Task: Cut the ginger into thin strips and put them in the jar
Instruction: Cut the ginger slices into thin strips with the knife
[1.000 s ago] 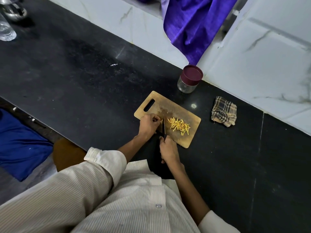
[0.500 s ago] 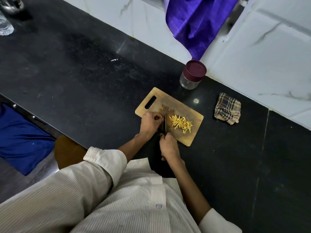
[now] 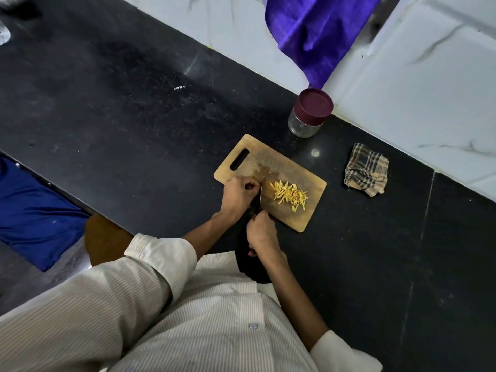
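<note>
Dim indoor light, overall underexposed. The dark worktop point(image 3: 134, 108) swallows detail and shows a soft sheen in streaks, plus one small bright glare spot point(image 3: 315, 152) near the jar point(image 3: 308, 114). The white wall tiles point(image 3: 429, 89) are the brightest area, slightly washed out. Shadows are soft, no hard edges. Wide-angle bend is visible, straight worktop edges slant and stretch toward the corners. The purple cloth point(image 3: 316, 30) and frame edges look slightly soft; the centre is fairly sharp.

Right hand point(image 3: 261, 233) holds the knife point(image 3: 260, 193) on the cutting board point(image 3: 308, 216), left hand point(image 3: 237, 196) pinning a ginger piece. Ginger strips point(image 3: 290, 196) piled beside; lidded jar point(image 3: 308, 114) on the bench point(image 3: 120, 116).
</note>
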{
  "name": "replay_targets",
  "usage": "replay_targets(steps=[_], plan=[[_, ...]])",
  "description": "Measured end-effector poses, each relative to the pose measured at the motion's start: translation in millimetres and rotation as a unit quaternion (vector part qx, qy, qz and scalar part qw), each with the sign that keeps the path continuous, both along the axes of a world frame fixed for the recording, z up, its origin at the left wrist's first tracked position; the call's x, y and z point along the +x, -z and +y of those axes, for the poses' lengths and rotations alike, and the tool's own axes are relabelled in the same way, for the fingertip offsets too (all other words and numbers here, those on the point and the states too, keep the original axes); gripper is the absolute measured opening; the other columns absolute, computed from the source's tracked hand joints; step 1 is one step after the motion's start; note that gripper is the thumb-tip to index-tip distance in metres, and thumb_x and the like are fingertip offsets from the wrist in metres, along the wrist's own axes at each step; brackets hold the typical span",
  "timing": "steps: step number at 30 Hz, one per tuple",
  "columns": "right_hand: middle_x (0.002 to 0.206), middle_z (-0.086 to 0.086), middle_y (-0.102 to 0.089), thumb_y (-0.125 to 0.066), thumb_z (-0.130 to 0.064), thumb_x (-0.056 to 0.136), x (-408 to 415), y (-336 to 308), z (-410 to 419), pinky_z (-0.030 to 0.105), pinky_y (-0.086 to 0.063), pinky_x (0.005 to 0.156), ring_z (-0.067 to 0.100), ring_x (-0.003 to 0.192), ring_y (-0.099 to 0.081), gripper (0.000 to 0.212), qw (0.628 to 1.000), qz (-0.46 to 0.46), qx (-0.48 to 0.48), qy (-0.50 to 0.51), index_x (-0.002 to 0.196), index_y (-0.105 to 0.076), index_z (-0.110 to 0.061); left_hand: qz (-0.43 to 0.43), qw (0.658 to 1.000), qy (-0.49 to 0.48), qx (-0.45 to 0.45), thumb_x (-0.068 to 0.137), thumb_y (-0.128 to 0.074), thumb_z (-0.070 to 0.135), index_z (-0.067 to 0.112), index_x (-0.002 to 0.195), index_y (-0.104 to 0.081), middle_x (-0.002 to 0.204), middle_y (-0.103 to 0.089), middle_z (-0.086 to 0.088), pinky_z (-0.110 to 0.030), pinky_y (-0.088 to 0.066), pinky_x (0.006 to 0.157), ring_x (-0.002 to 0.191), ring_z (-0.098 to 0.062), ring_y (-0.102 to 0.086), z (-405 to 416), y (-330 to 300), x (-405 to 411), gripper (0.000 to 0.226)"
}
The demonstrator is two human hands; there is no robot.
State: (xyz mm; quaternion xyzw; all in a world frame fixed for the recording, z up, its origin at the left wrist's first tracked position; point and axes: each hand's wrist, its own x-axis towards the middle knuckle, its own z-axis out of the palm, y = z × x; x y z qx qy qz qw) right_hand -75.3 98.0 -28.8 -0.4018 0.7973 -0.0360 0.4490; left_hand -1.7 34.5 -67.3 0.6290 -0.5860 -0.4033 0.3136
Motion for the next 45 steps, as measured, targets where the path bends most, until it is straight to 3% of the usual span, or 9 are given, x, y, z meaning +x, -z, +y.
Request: replay_targets(steps=[5, 7, 10, 18, 20, 22, 27, 31, 45], plan=[[0.120, 0.015, -0.059, -0.041, -0.025, 0.105, -2.8, 2.0, 1.4, 0.044, -0.061, 0.064, 0.032, 0.098, -0.065, 0.031, 1.000, 0.013, 0.001, -0.012, 0.128, -0.048, -0.006, -0.009, 1.000, 0.006, 0.003, 0.088, -0.063, 0.005, 0.008, 0.085, -0.074, 0.077, -0.067, 0.002, -0.029, -0.056, 0.060, 0.061, -0.007, -0.060, 0.1, -3.6, -0.4, 0.011], [0.124, 0.018, -0.060, -0.043, -0.023, 0.104, -6.5, 3.3, 1.6, 0.046, -0.057, 0.083, 0.035, 0.109, -0.062, 0.032, 0.998, 0.044, -0.011, -0.032, 0.128, -0.049, -0.004, -0.013, 1.000, 0.007, 0.006, 0.088, -0.063, 0.005, 0.008, 0.086, -0.073, 0.078, -0.068, -0.001, -0.028, -0.055, 0.060, 0.061, -0.006, -0.059, -0.1, -3.8, -0.8, 0.011], [0.127, 0.020, -0.059, -0.040, -0.023, 0.105, -9.2, 4.0, 5.5, 0.042, -0.048, 0.088, 0.037, 0.117, -0.058, 0.033, 0.994, 0.086, -0.042, -0.059, 0.128, -0.047, -0.002, -0.023, 1.000, -0.006, 0.016, 0.087, -0.063, 0.005, 0.008, 0.084, -0.073, 0.079, -0.069, -0.004, -0.030, -0.055, 0.061, 0.063, -0.010, -0.060, -0.4, -3.3, -2.6, 0.010], [0.116, 0.021, -0.063, -0.039, -0.028, 0.105, -18.0, 8.5, 8.3, 0.044, -0.054, 0.081, 0.041, 0.104, -0.064, 0.031, 0.993, 0.062, -0.096, -0.017, 0.115, -0.052, -0.002, -0.017, 0.999, -0.016, 0.022, 0.088, -0.063, 0.008, 0.009, 0.082, -0.072, 0.073, -0.064, 0.001, -0.034, -0.056, 0.061, 0.060, -0.011, -0.058, -0.3, -3.3, -4.7, 0.011], [0.109, 0.019, -0.064, -0.040, -0.031, 0.105, -24.5, 11.5, 8.1, 0.044, -0.059, 0.061, 0.039, 0.089, -0.068, 0.026, 0.995, 0.034, -0.094, -0.003, 0.107, -0.051, -0.007, -0.020, 0.999, -0.016, 0.024, 0.088, -0.063, 0.009, 0.010, 0.083, -0.072, 0.076, -0.065, 0.000, -0.035, -0.057, 0.062, 0.062, -0.011, -0.059, -0.3, -3.0, -4.7, 0.011], [0.104, 0.017, -0.064, -0.039, -0.033, 0.105, -31.1, 12.9, 8.6, 0.029, -0.048, 0.036, 0.033, 0.074, -0.068, 0.025, 0.996, -0.003, -0.093, 0.008, 0.104, -0.049, -0.010, -0.016, 0.999, -0.017, 0.027, 0.089, -0.063, 0.009, 0.010, 0.084, -0.071, 0.079, -0.066, -0.002, -0.036, -0.058, 0.063, 0.064, -0.012, -0.061, -1.1, -1.7, -3.9, 0.010], [0.072, 0.005, -0.052, -0.040, -0.034, 0.105, -43.0, 4.5, 10.6, 0.024, -0.039, 0.036, 0.013, 0.043, -0.045, 0.023, 0.989, -0.074, -0.110, 0.066, 0.106, -0.050, -0.014, -0.008, 1.000, -0.009, 0.019, 0.090, -0.062, 0.009, 0.008, 0.089, -0.072, 0.085, -0.067, -0.003, -0.035, -0.058, 0.063, 0.068, -0.016, -0.064, 0.4, -2.0, -2.7, 0.010], [0.070, 0.004, -0.050, -0.040, -0.035, 0.105, -44.2, 4.8, 11.6, 0.024, -0.038, 0.035, 0.011, 0.043, -0.045, 0.023, 0.988, -0.085, -0.108, 0.065, 0.111, -0.050, -0.015, 0.009, 1.000, -0.004, 0.028, 0.092, -0.059, 0.010, 0.007, 0.095, -0.071, 0.087, -0.065, 0.000, -0.026, -0.055, 0.048, 0.059, -0.012, -0.061, 0.8, -2.9, -0.1, 0.013], [0.104, 0.019, -0.066, -0.039, -0.036, 0.105, -32.9, 22.8, 12.0, 0.023, -0.040, 0.032, 0.026, 0.064, -0.061, 0.032, 0.996, -0.018, -0.085, -0.023, 0.114, -0.053, -0.009, 0.035, 0.998, -0.036, 0.025, 0.095, -0.053, 0.009, 0.007, 0.107, -0.058, 0.090, -0.060, -0.006, -0.024, -0.052, 0.044, 0.066, -0.017, -0.062, 2.3, -1.5, 1.6, 0.013]])
